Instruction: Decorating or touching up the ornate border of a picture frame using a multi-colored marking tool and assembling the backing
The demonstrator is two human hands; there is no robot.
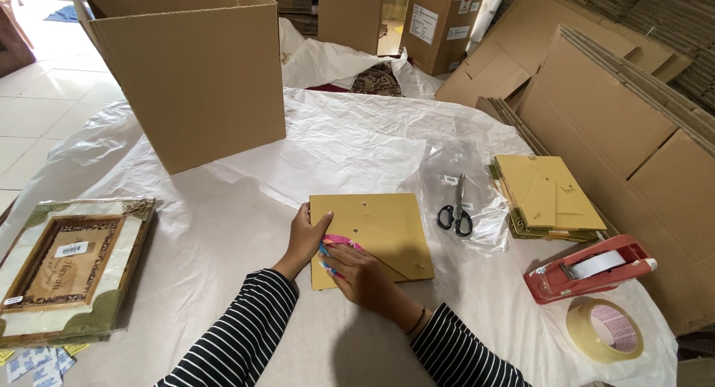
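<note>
While the yellow backing board (370, 234) is lying flat on the white wrapping paper (246, 208) at the middle of the table, the left hand (304, 238) is pressing on its left edge, fingers spread narrowly and holding nothing. The right hand (359, 271) is resting on the board's lower left corner, fingers curled over a small pink and blue thing (335, 243); what it is, I cannot tell. Judging by this, the board is being steadied and worked at that corner, and the next move is likely calling for a firm hold so it is not sliding.

Right of the board, black scissors (455, 210) are lying on a clear plastic bag (477, 186), and beyond them a stack of yellow boards (547, 197). Further right, a red tape dispenser (592, 268) and a roll of tape (603, 329) are sitting. Behind the board to its left, an open brown carton (186, 74) is standing. Far left of the board, a framed picture (67, 268) is carrying a small white rectangular label.
</note>
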